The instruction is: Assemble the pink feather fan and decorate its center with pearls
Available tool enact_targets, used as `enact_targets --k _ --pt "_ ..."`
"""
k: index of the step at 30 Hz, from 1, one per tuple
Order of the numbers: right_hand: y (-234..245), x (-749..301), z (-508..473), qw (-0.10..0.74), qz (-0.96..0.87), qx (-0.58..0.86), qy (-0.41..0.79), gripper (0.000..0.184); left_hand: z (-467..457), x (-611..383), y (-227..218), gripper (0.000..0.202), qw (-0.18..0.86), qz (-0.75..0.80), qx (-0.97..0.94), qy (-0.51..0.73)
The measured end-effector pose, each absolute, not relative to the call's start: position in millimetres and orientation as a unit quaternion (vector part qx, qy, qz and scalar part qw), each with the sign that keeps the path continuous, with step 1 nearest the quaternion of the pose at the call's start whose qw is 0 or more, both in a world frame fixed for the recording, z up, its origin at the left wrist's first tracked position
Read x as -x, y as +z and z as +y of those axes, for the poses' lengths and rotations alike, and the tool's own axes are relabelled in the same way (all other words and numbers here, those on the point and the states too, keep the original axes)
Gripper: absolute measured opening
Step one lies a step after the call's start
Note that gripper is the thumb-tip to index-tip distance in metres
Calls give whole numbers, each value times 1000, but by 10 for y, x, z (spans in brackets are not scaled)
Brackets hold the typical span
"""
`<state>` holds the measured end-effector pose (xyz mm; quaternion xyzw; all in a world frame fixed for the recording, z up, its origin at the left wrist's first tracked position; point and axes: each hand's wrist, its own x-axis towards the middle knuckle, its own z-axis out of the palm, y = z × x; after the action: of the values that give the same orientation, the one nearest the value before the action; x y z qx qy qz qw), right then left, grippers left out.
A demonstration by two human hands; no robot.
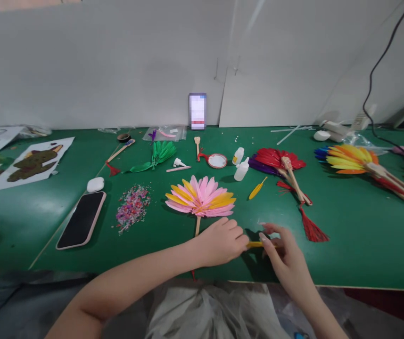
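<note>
Between my two hands, low over the green table, stretches a yellow feather [255, 244]. My left hand [226, 241] is closed with its fingers curled at the feather's left end. My right hand [284, 249] pinches the other end between thumb and fingers. Just beyond my left wrist lies a feather fan [202, 197] of pink and yellow feathers, its wooden handle [198, 226] running under my left arm. A loose yellow feather [257, 189] rests to the right of that fan. A white glue bottle [241, 170] stands behind it beside a second small bottle [238, 156].
A red feather fan [283, 159] and a rainbow-coloured fan [350, 159] lie to the right. On the left are a phone [82, 220], a white earbud case [95, 184] and a pile of glitter flakes [133, 208]. Green feathers [162, 153] lie farther back, near a propped phone [198, 111].
</note>
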<state>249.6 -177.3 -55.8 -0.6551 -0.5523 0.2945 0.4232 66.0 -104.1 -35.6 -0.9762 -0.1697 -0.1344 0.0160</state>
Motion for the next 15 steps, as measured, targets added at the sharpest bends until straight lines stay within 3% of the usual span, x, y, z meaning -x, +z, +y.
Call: enact_targets --k 5,11,15 --pt "-331 -2363 -1654 409 -535 590 445 34 -997 -492 -225 24 -86 -242 949 -185" --pt "17 -2137 -1272 444 -552 548 444 29 -953 -345 -40 30 -467 -401 762 -201" --pt "145 -2026 -987 425 -572 534 455 34 -853 -224 51 31 -602 -400 657 -212"
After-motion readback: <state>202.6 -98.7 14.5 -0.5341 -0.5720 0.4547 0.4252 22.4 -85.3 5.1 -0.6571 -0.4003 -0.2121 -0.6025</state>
